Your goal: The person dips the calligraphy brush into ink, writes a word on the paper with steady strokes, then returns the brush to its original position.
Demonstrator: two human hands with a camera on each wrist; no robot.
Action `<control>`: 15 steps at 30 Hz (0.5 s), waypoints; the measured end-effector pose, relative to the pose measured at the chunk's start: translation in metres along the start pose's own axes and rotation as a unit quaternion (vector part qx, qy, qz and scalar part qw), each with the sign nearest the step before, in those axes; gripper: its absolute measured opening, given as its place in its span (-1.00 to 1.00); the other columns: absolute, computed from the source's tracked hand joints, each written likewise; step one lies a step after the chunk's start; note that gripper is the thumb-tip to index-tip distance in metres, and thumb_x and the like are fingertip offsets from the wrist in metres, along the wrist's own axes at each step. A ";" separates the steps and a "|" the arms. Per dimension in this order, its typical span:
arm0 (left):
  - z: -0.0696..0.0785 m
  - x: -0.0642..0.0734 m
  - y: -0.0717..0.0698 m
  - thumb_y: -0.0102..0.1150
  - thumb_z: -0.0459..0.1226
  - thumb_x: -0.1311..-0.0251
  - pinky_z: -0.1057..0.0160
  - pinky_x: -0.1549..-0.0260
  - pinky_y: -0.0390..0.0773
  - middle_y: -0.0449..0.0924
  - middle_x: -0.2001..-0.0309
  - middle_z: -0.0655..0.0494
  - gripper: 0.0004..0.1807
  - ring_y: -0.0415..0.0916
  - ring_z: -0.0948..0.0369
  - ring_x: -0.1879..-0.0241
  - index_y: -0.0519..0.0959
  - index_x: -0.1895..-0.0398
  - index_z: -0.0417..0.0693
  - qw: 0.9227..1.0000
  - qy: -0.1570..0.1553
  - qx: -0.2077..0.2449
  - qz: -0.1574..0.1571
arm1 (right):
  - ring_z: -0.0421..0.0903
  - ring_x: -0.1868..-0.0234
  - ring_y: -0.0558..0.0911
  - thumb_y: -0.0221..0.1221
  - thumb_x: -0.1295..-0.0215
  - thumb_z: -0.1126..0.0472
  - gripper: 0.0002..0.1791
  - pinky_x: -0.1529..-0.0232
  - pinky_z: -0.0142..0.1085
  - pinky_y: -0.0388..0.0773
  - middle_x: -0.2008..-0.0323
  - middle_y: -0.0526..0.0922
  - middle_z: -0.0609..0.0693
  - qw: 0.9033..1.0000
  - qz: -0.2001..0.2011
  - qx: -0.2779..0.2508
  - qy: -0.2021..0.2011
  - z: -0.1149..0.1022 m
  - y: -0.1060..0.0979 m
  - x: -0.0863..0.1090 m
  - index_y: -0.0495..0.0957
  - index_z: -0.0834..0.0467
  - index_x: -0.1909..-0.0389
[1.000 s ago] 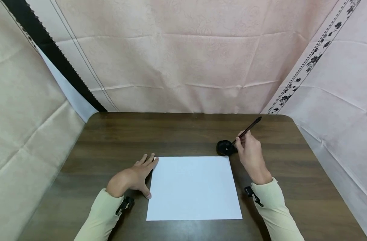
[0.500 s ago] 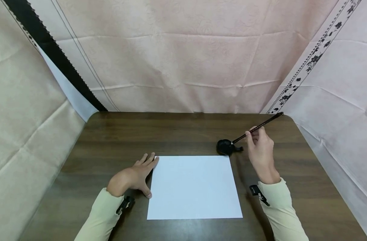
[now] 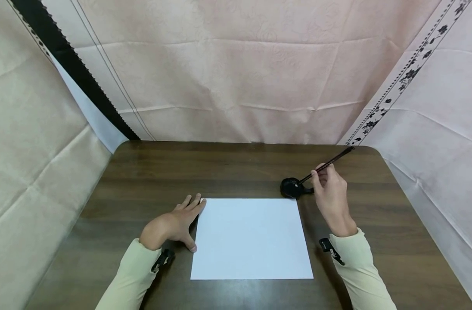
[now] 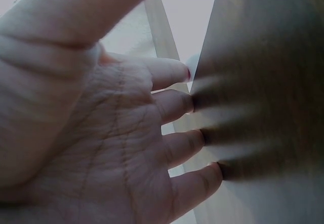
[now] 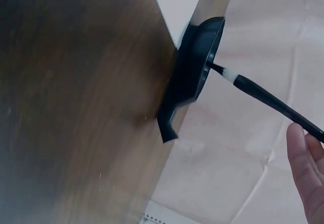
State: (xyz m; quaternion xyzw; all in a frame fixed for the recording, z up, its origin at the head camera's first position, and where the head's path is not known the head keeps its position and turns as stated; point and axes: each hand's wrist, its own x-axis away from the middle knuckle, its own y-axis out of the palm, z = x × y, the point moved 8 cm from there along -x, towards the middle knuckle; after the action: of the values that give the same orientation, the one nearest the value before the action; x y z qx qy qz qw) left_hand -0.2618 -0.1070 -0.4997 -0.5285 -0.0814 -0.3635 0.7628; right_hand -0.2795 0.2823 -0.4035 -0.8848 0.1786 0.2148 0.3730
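Observation:
A sheet of white paper [image 3: 252, 241] lies on the brown wooden table. My left hand [image 3: 174, 226] rests at its left edge, fingers spread and straight, with the thumb and forefinger tips on the paper's border. In the left wrist view the palm [image 4: 111, 143] shows with the fingertips down on the wood. Between thumb and fingers, my right hand [image 3: 330, 196] pinches a dark writing brush [image 3: 329, 162] by its handle. The brush slants down to the left, its dark tip at the rim of a black ink dish [image 3: 289, 188]. In the right wrist view the dish [image 5: 195, 62] has a short handle.
The ink dish stands by the paper's top right corner. Bare wooden table [image 3: 143, 181] surrounds the paper, and pale cloth [image 3: 236, 86] hangs behind and at both sides. Each wrist carries a small black camera on the cuff.
My right hand first moved right, tilting the brush lower over the dish, then came slightly back left. The left hand stays at the paper's edge. The head view shifts a little.

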 end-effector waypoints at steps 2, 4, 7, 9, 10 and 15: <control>0.001 0.001 -0.001 0.77 -0.07 0.13 -0.41 -0.52 -0.11 -0.44 -0.73 -0.16 0.53 -0.48 -0.23 -0.68 -0.18 -0.75 -0.10 1.000 -0.001 0.001 0.000 | 0.16 0.23 0.75 0.17 -0.56 0.34 -0.86 0.22 -0.76 0.38 0.24 0.70 0.26 1.000 0.000 -0.001 -0.006 -0.002 0.001 0.001 0.54 0.40 0.12; 0.001 0.001 0.000 0.77 -0.07 0.12 -0.40 -0.52 -0.09 -0.44 -0.73 -0.16 0.52 -0.47 -0.22 -0.68 -0.18 -0.75 -0.10 1.000 -0.003 -0.001 -0.001 | 0.15 0.21 0.76 0.16 -0.57 0.33 -0.85 0.20 -0.63 0.51 0.22 0.69 0.25 1.000 -0.005 0.002 -0.011 -0.004 0.002 0.002 0.55 0.40 0.10; 0.002 0.001 0.001 0.76 -0.07 0.10 -0.38 -0.54 -0.11 -0.45 -0.73 -0.15 0.51 -0.48 -0.21 -0.68 -0.18 -0.75 -0.09 1.000 -0.004 -0.005 -0.003 | 0.15 0.19 0.76 0.15 -0.57 0.33 -0.84 0.17 -0.46 0.61 0.20 0.69 0.24 1.000 -0.010 0.007 -0.018 -0.007 0.003 0.003 0.55 0.39 0.07; 0.001 0.002 0.001 0.75 -0.05 0.09 -0.37 -0.55 -0.13 -0.46 -0.73 -0.14 0.50 -0.49 -0.21 -0.68 -0.18 -0.76 -0.06 1.000 -0.004 -0.011 -0.002 | 0.15 0.19 0.76 0.16 -0.57 0.34 -0.85 0.17 -0.52 0.58 0.21 0.70 0.24 1.000 -0.009 0.005 -0.018 -0.009 0.004 0.004 0.55 0.39 0.07; 0.002 0.002 0.001 0.75 -0.03 0.08 -0.36 -0.55 -0.14 -0.46 -0.73 -0.14 0.50 -0.50 -0.21 -0.68 -0.18 -0.76 -0.05 1.000 -0.002 -0.014 -0.001 | 0.16 0.20 0.76 0.16 -0.56 0.35 -0.86 0.17 -0.60 0.53 0.22 0.70 0.25 1.000 -0.007 0.004 -0.018 -0.010 0.003 0.004 0.55 0.39 0.08; 0.002 0.003 0.002 0.73 0.04 0.08 -0.34 -0.56 -0.17 -0.49 -0.72 -0.13 0.49 -0.52 -0.22 -0.68 -0.17 -0.77 0.06 1.000 -0.004 -0.028 0.004 | 0.21 0.20 0.77 0.16 -0.56 0.37 -0.88 0.18 -0.83 0.27 0.22 0.70 0.28 1.000 -0.005 0.001 -0.011 -0.012 0.001 0.006 0.54 0.40 0.08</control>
State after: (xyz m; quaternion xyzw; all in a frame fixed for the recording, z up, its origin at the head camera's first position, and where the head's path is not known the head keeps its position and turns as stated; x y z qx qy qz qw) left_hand -0.2583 -0.1059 -0.4987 -0.5511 -0.0717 -0.3604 0.7491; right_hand -0.2721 0.2719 -0.3991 -0.8829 0.1704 0.2226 0.3767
